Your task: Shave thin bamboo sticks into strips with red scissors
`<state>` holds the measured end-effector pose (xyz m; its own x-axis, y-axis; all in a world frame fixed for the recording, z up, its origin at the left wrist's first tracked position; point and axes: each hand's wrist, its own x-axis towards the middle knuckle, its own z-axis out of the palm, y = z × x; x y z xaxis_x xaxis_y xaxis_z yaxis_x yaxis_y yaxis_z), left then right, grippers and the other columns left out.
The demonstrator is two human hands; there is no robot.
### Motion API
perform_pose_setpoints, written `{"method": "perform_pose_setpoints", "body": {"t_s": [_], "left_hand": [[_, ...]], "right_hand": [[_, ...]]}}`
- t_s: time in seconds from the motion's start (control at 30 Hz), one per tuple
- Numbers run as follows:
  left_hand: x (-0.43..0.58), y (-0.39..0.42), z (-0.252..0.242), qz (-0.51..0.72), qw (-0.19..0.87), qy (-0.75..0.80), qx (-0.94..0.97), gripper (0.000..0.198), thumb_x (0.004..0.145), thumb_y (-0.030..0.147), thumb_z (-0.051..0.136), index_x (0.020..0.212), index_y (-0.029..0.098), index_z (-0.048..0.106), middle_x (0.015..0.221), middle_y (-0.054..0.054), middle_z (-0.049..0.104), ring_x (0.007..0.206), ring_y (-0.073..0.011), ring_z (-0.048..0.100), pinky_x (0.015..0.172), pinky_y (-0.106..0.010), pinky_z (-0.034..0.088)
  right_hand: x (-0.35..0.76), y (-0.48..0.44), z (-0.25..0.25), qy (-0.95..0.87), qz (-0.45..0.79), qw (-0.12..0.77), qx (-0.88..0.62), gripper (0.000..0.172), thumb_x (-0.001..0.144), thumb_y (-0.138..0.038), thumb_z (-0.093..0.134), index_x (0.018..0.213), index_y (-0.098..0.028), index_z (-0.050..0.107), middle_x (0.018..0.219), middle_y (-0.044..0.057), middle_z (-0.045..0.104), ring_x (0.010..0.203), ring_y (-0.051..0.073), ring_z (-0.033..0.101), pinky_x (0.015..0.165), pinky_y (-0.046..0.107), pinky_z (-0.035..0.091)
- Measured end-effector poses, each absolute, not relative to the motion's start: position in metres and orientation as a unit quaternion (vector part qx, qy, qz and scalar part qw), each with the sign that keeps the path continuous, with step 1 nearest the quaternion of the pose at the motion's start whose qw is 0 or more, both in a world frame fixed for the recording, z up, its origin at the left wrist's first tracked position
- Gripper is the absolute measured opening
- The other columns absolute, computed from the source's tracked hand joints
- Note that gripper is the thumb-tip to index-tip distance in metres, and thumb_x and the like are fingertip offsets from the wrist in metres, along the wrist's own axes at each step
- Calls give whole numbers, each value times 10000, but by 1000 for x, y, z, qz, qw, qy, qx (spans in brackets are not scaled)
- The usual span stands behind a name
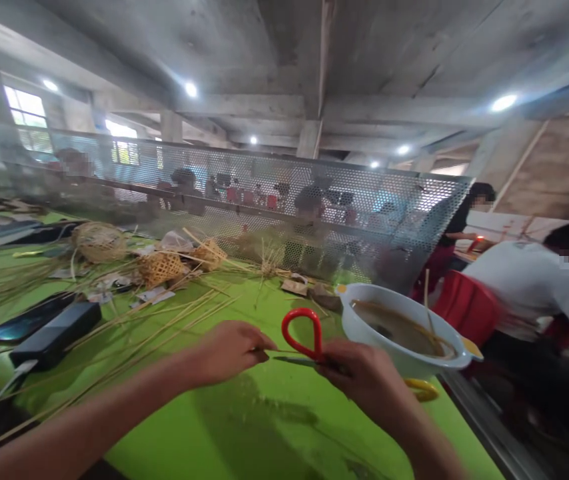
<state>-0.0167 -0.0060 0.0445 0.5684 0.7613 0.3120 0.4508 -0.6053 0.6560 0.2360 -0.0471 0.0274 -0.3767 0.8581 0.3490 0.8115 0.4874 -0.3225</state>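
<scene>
Scissors gripped by the right hand and a strip pinched by the left hand are left of the bowl, baskets farther left, screen behind it.

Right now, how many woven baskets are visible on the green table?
3: a pale basket at left, a tan basket in the middle, and a smaller basket at right. Others may be hidden.

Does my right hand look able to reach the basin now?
Probably yes: the basin stands close beside your right hand with nothing visible between, though that hand holds a red-handled tool.
</scene>
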Motion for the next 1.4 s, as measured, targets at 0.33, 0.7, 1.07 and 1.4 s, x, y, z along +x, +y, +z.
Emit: {"method": "perform_pose_setpoints", "body": {"t_s": [0.33,0.7,1.07,1.4], "left_hand": [[-1,5,35,297,539,378,692,488,803,351,528,1256,173,562,490,21,610,317,-77,388,365,-184,330],[14,12,-13,369,591,351,625,449,820,417,525,1177,159,616,511,48,538,357,-48,332,396,-170,295],[24,37,-28,356,623,348,603,463,742,404,596,1096,107,635,490,39,539,322,-51,369,363,-183,293],[21,74,-67,361,607,353,614,631,621,611,651,1073,171,660,404,56,489,266,-68,357,322,-199,252]], "right_hand": [[262,-41,25,-733,16,439,-520,237,862,-346,524,972,-200,674,984,69,684,882,223,615,797,305,457],[249,-30,0,-670,-70,438,-595,306,899,-417,457,958,-193,656,816,41,698,676,177,620,628,239,417],[232,-22,-18,-708,-117,348,-603,242,940,-329,421,934,-213,633,873,59,710,729,194,649,640,255,381],[224,-15,-10,-694,-110,311,-640,204,952,-292,434,910,-212,617,799,32,671,708,200,612,627,285,383]]}}
